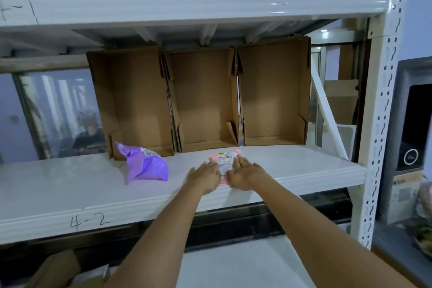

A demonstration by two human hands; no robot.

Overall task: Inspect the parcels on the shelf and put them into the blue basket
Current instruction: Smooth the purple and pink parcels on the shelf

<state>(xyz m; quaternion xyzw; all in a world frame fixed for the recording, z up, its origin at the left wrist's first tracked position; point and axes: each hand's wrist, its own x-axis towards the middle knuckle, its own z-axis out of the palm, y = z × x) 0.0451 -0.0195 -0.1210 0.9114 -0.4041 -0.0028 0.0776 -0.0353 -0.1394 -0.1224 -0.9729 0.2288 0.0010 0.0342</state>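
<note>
A small pink parcel (225, 160) with a white barcode label lies flat on the white shelf (70, 189) marked 4-2, near its front edge. My left hand (205, 176) lies on the parcel's left side with straight fingers. My right hand (243, 174) rests on its right side, fingers straight too. A crumpled purple parcel (146, 165) sits on the same shelf to the left of my hands. No blue basket is in view.
Three open cardboard boxes (203, 98) stand on end at the back of the shelf. A white upright post (383, 110) bounds the shelf on the right. An upper shelf beam (187, 4) runs overhead. Another cardboard box (56, 269) shows at the lower left.
</note>
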